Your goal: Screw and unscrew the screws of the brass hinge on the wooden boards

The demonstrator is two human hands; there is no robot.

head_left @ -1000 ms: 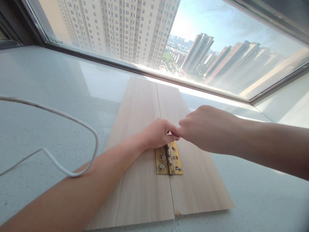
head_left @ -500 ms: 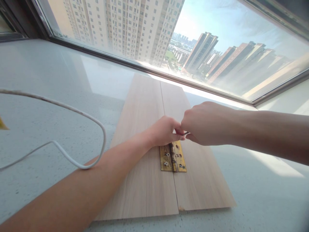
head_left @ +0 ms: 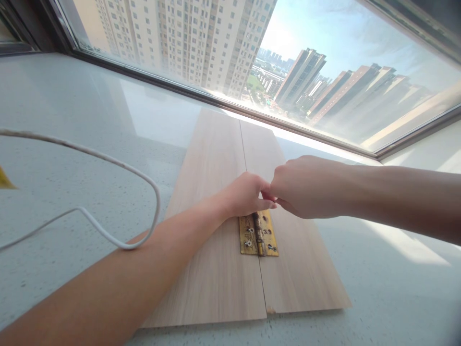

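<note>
Two pale wooden boards lie side by side, the left board (head_left: 216, 288) and the right board (head_left: 298, 283), with a thin seam between them. A worn brass hinge (head_left: 258, 235) straddles this seam. Several screws sit in its leaves, some standing proud. My left hand (head_left: 248, 194) is closed in a pinch over the hinge's far end, covering that part. Against its fingertips, my right hand (head_left: 306, 187) is closed too, its fingers curled and turned away from view. Whatever the two hands hold between them is hidden.
A white cable (head_left: 147, 182) loops in from the left and crosses my left forearm. The boards rest on a speckled pale sill (head_left: 90, 178), with a dark window frame (head_left: 216, 101) beyond. Part of a yellow object (head_left: 5, 179) shows at the left edge.
My right hand has turned slightly and dropped a little. A thin grey metal piece that showed between the hands is now hidden. My left hand stays in place.
</note>
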